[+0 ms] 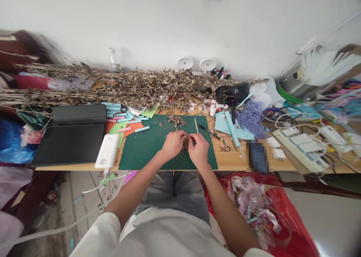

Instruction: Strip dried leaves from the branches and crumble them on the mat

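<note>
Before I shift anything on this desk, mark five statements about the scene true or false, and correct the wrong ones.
1. The left hand and right hand come close together over the green mat. True.
2. The white power bank lies on the green mat. False: it lies to the left of the mat, next to a black tablet.
3. A small clump of dried plant shows between the two hands. True.
4. The right hand has the black pen in its grip. False: the pen lies loose across the mat's right edge.
5. The purple yarn is left of the mat. False: it is on the right.
</note>
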